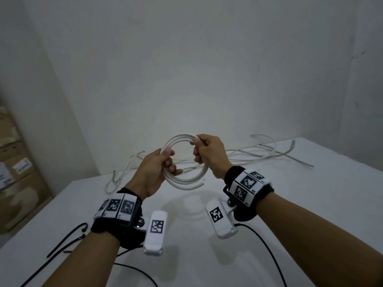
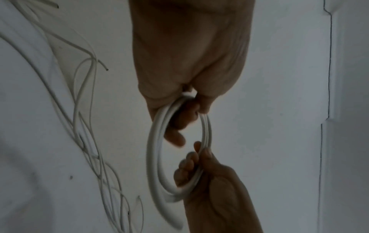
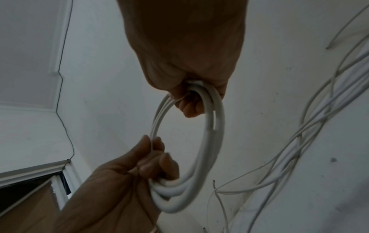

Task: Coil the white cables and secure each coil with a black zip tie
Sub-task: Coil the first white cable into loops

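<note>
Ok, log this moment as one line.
stage: coiling | left hand: grips white coil | right hand: grips coil top | zip tie: none on coil | loose cables: on table

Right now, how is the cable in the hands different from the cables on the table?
The held cable is wound into a round coil; the loose cables sprawl in long, tangled curves. The coil is up in the air, gripped by the left hand and right hand; the loose ones lie untouched on the table. All are white.
</note>
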Motion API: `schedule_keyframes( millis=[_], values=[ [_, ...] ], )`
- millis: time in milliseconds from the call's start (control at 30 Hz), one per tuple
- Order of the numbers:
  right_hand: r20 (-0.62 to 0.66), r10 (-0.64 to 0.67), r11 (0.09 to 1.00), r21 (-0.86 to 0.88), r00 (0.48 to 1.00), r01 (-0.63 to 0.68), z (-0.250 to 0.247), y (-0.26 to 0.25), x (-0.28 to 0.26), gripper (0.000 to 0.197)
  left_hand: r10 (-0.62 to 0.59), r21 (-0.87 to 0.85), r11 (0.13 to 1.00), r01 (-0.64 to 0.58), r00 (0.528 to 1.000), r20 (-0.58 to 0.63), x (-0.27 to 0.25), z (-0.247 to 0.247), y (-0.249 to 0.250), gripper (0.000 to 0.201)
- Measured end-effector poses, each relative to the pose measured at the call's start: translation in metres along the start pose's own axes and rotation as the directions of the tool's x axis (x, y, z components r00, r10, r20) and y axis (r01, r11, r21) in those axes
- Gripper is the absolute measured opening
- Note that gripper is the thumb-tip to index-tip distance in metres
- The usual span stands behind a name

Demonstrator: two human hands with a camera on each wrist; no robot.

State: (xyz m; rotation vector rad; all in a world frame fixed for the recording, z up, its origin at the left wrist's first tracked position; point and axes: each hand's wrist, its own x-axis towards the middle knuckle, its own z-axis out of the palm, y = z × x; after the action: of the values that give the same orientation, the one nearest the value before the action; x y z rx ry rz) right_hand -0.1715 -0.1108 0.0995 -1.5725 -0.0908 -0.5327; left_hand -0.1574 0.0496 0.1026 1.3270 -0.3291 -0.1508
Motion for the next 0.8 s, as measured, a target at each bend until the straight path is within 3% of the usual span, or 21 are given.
schedule_keyframes(
  millis=[133,300,467,600,800],
  values=[
    [-0.023,-0.002,1.0,0.003,1.0,0.002,0.002,0.001,0.001,0.023,-0.013,-0.106,0.994,0.0,0.992,-0.125,-0.003,0.013,-0.009,0.037],
    [0.143,0.041,0.997,0.059,0.989,-0.05,0.0,-0.002,-0.005,0.024,0.032,-0.082,0.995,-0.055,0.966,-0.256,-0.002,0.012,-0.014,0.038],
    [0.275,0.132,0.966,0.181,0.952,-0.186,-0.005,-0.011,-0.007,0.039,0.045,-0.103,0.991,-0.08,0.95,-0.308,-0.003,0.012,-0.017,0.037],
    [0.37,0.103,0.943,0.258,0.923,-0.208,-0.011,-0.005,-0.011,0.034,0.03,-0.153,0.984,-0.087,0.941,-0.338,-0.001,0.01,-0.011,0.038],
    [0.317,0.147,0.824,0.485,0.937,-0.294,-0.004,0.005,-0.018,0.027,-0.006,-0.166,0.985,-0.052,0.944,-0.331,-0.001,0.017,-0.009,0.038]
  ],
)
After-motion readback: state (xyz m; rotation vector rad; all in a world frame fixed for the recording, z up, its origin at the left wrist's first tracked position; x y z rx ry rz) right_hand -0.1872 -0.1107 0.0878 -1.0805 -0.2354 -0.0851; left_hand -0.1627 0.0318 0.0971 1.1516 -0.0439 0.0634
